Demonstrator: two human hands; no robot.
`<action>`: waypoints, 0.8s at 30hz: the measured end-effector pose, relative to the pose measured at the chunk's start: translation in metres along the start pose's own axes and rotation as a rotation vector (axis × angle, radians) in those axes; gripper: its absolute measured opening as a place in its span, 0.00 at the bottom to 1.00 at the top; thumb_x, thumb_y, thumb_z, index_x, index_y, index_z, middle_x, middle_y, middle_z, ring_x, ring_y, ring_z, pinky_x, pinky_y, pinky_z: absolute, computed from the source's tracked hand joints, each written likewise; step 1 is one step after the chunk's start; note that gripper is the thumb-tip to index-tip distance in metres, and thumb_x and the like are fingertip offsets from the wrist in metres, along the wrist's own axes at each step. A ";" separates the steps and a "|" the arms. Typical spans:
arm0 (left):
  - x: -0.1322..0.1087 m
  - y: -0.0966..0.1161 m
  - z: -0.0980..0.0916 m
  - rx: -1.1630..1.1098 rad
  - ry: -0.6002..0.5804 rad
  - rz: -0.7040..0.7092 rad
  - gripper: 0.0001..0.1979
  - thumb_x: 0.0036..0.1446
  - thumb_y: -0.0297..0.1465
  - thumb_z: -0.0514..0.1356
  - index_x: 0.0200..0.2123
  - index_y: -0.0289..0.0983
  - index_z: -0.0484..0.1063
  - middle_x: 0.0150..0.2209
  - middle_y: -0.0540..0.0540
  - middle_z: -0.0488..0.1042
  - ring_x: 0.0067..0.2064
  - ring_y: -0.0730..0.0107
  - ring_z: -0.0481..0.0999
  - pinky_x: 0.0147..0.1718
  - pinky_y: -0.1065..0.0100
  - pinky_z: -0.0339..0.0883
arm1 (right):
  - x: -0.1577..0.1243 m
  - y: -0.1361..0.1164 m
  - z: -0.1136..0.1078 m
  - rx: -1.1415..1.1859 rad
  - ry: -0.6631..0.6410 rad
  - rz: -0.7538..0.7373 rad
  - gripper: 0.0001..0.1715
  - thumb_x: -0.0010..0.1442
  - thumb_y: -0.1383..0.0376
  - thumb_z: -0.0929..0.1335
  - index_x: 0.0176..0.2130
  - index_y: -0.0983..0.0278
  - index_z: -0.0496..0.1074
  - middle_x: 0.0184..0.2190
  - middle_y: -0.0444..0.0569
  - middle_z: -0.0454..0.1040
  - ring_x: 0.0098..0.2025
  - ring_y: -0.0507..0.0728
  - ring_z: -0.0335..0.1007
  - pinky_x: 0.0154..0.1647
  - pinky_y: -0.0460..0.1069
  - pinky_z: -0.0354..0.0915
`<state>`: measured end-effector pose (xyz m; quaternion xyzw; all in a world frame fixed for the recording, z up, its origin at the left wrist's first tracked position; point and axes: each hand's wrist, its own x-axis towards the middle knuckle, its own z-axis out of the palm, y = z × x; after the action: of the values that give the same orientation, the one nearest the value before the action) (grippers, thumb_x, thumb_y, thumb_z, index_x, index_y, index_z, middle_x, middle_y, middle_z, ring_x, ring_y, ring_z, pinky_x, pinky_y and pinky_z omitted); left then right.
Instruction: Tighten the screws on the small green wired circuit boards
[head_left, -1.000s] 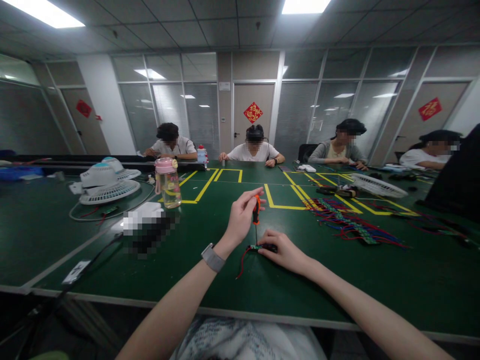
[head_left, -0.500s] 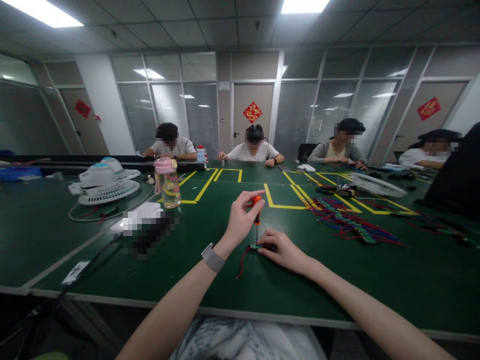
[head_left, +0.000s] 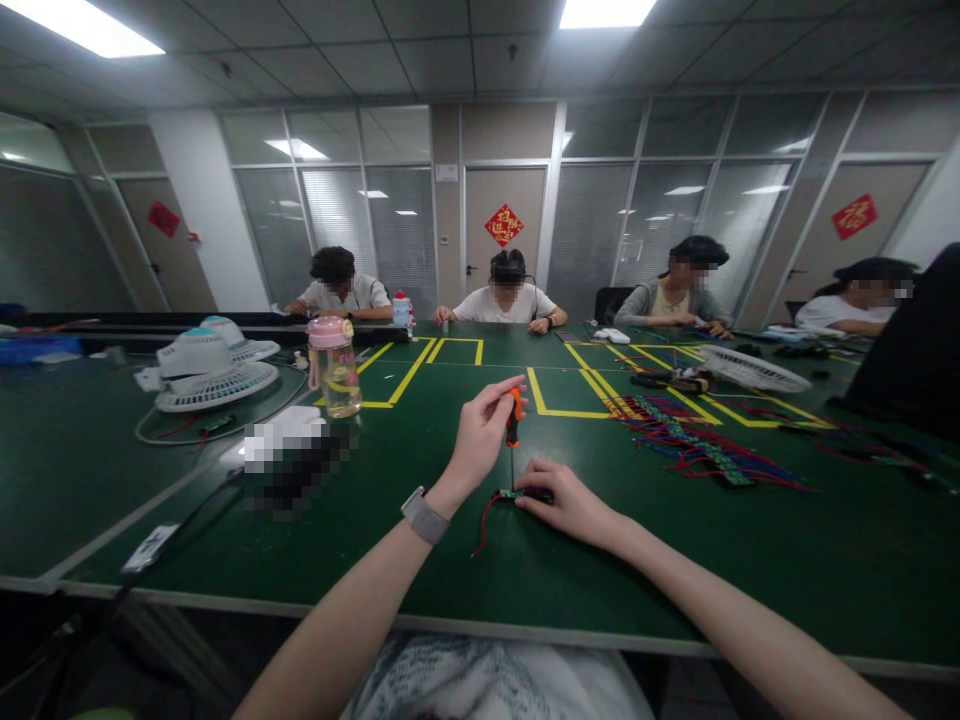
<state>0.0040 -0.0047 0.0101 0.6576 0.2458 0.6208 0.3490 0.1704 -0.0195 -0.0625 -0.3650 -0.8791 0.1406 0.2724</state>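
Note:
My left hand (head_left: 484, 425) grips the orange-and-black handle of a screwdriver (head_left: 513, 432). The screwdriver stands upright, its thin shaft pointing down onto a small green circuit board (head_left: 509, 494). My right hand (head_left: 559, 497) lies low on the table with its fingers closed on the right end of that board, hiding part of it. A red wire (head_left: 484, 525) runs from the board's left end and curls toward me. Whether the tip sits in a screw is too small to tell.
Several green boards with red and blue wires (head_left: 694, 440) lie in a row to the right. A pink-lidded bottle (head_left: 334, 370), white fan parts (head_left: 217, 370) and a white box (head_left: 300, 420) stand left. Yellow tape (head_left: 409, 375) marks the green table. Several people sit opposite.
My left fingers have shifted slightly around the screwdriver handle, which leans a little differently. My right hand and the circuit board stay in place.

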 end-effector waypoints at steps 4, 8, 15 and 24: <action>-0.001 0.000 0.000 0.115 0.050 0.045 0.12 0.55 0.31 0.62 0.43 0.38 0.78 0.41 0.44 0.71 0.40 0.70 0.74 0.38 0.71 0.70 | 0.000 0.000 0.000 0.006 -0.002 -0.004 0.08 0.61 0.66 0.68 0.40 0.64 0.77 0.34 0.48 0.71 0.35 0.54 0.69 0.37 0.47 0.64; -0.001 0.001 0.001 0.023 0.008 0.009 0.13 0.60 0.31 0.56 0.46 0.38 0.77 0.46 0.42 0.71 0.43 0.68 0.75 0.38 0.70 0.71 | 0.000 -0.001 -0.001 0.006 0.000 0.004 0.09 0.61 0.65 0.68 0.40 0.65 0.77 0.35 0.49 0.71 0.35 0.55 0.69 0.37 0.48 0.65; -0.002 -0.001 0.001 0.094 0.050 0.042 0.12 0.57 0.32 0.61 0.43 0.39 0.78 0.45 0.43 0.72 0.43 0.69 0.74 0.40 0.71 0.71 | 0.000 0.001 0.000 0.004 -0.001 -0.005 0.09 0.61 0.65 0.68 0.40 0.64 0.77 0.34 0.49 0.70 0.35 0.54 0.69 0.36 0.48 0.64; -0.002 -0.001 0.000 0.124 0.056 0.044 0.12 0.57 0.32 0.61 0.43 0.38 0.78 0.44 0.43 0.72 0.42 0.68 0.75 0.42 0.68 0.71 | 0.000 0.000 0.001 0.015 0.003 -0.001 0.08 0.61 0.66 0.68 0.40 0.65 0.77 0.34 0.48 0.70 0.34 0.54 0.68 0.36 0.47 0.64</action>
<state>0.0041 -0.0057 0.0086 0.6656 0.2790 0.6300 0.2868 0.1699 -0.0192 -0.0635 -0.3629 -0.8778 0.1463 0.2764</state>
